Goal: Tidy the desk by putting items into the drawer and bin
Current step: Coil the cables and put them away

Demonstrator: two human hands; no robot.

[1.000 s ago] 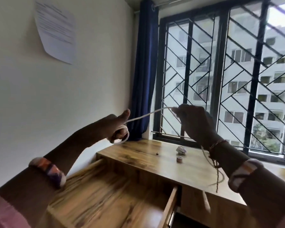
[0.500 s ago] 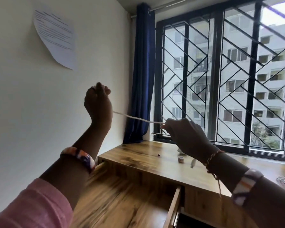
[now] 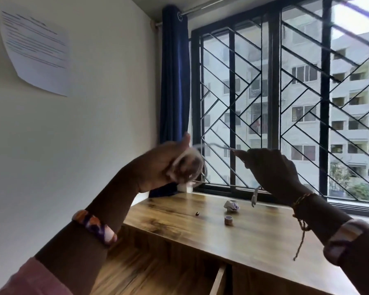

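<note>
White cable (image 3: pixel 216 146) held up in the air above the counter (image 3: pixel 254 237), strung between both hands. Left hand (image 3: pixel 168 165), blurred, has loops of the cable coiled round its fingers, thumb up; grip closed on the coil. Right hand (image 3: pixel 271 169) pinches the cable's run between fingertips, grip clamped on it; from that hand the cable's loose end with its plug (image 3: pixel 254 196) hangs down, just above the counter top, whether touching cannot be told. On the counter, below and between the hands: a crumpled paper ball (image 3: pixel 231 205), a small round cap-like thing (image 3: pixel 228 220) nearer the front edge, and a tiny dark bit (image 3: pixel 197 213) to their left, all apart from one another. Open drawer (image 3: pixel 158 271) at lower centre, its wooden bottom showing. Both wrists wear patterned bangles; right wrist also has a thread band with a dangling end. Behind the counter a barred window (image 3: pixel 285 113), a blue curtain (image 3: pixel 175 81) at its left, and a printed sheet (image 3: pixel 36 52) stuck on the white wall.
</note>
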